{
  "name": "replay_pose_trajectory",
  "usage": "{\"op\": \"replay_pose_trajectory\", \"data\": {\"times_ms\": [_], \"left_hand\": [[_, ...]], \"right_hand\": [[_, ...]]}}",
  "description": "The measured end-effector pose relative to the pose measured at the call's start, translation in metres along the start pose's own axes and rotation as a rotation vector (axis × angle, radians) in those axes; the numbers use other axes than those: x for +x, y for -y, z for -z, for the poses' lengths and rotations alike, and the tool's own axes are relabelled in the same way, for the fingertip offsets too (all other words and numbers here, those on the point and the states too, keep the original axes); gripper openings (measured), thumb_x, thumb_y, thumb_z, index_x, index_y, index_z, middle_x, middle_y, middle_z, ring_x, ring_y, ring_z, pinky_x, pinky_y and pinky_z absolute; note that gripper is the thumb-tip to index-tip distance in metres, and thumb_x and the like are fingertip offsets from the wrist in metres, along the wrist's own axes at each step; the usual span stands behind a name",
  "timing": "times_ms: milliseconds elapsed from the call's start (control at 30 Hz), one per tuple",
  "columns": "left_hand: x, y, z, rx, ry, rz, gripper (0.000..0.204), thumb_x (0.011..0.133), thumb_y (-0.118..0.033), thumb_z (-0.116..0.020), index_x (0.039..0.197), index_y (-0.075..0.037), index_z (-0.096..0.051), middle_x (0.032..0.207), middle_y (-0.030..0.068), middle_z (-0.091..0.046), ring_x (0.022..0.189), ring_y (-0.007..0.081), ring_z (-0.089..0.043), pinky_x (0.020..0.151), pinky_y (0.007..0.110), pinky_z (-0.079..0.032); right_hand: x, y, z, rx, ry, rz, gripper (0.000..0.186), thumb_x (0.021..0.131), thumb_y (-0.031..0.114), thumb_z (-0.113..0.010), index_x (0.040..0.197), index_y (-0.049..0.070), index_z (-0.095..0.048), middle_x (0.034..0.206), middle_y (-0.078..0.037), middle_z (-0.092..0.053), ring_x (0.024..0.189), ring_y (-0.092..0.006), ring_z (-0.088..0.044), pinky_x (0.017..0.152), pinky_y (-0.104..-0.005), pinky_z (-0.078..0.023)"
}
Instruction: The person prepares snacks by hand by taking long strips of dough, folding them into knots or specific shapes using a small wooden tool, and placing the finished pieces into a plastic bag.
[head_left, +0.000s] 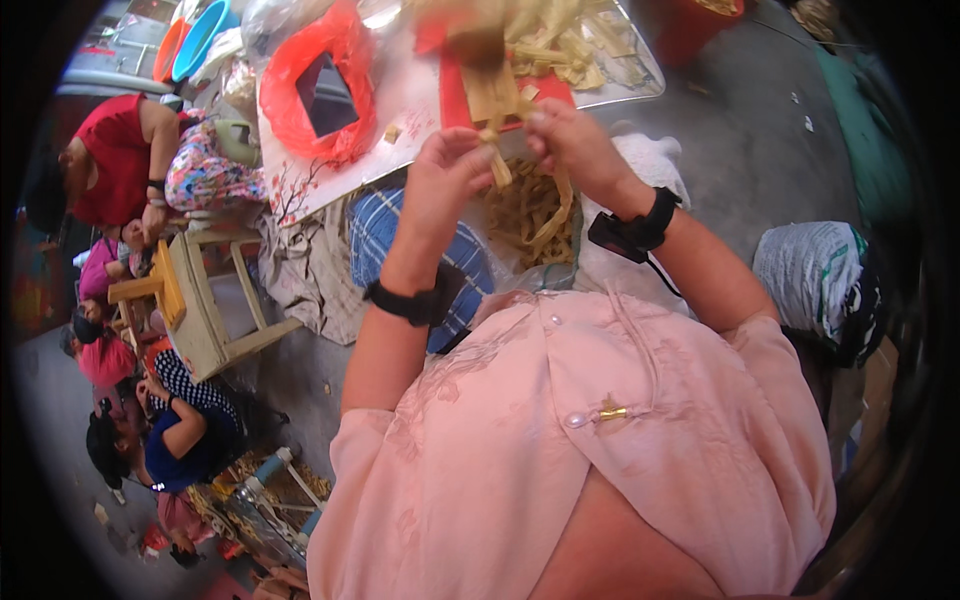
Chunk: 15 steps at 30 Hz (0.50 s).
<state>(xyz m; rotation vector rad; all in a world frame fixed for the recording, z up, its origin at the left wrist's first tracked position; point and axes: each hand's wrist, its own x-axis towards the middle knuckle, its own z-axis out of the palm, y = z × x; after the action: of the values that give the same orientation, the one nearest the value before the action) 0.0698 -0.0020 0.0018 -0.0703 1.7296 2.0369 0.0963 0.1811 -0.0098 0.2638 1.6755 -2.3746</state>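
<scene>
A soft, flat yellow strip (499,168) is looped between my two hands, one end hanging down. My left hand (452,172) pinches it from the left with closed fingers. On the other side, my right hand (578,148) grips another part of it, thumb and fingertips pressed together. Just below lies a heap of yellow strips (530,225) in a plastic-lined container. Behind my hands, longer yellow pieces (488,98) are stacked on a red board (450,90). A blurred brown shape (474,42) covers their far end; I cannot make out what it is.
More yellow pieces (585,55) are spread at the table's back. A red plastic bag (283,95) with a dark flat rectangle (327,97) lies on the left. Past it, a person in red (110,165) sits near a wooden stool (225,300). A white-grey sack (812,270) stands right.
</scene>
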Motion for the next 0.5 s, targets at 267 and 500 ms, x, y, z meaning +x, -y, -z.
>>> {"op": "replay_pose_trajectory", "data": {"times_ms": [267, 500], "left_hand": [[-0.021, 0.046, 0.001, -0.449, 0.353, 0.296, 0.031, 0.097, -0.029, -0.043, 0.115, -0.008, -0.054, 0.103, 0.0042, -0.062, 0.089, 0.0164, -0.062, 0.076, 0.029, -0.052], [-0.011, 0.022, 0.004, -0.492, 0.196, 0.328, 0.014, 0.094, -0.014, -0.047, 0.093, -0.003, -0.055, 0.078, 0.0024, -0.057, 0.066, 0.0130, -0.055, 0.061, 0.029, -0.046]], "right_hand": [[-0.030, 0.005, -0.033, -0.769, 0.193, 0.789, 0.017, 0.083, 0.006, -0.059, 0.100, 0.004, -0.062, 0.094, -0.011, -0.061, 0.086, -0.0305, -0.058, 0.080, -0.0320, -0.045], [-0.037, -0.002, -0.040, -0.318, 0.297, 0.334, 0.015, 0.093, 0.012, -0.052, 0.099, 0.000, -0.059, 0.076, -0.004, -0.056, 0.070, -0.0114, -0.052, 0.063, -0.0254, -0.044]]}}
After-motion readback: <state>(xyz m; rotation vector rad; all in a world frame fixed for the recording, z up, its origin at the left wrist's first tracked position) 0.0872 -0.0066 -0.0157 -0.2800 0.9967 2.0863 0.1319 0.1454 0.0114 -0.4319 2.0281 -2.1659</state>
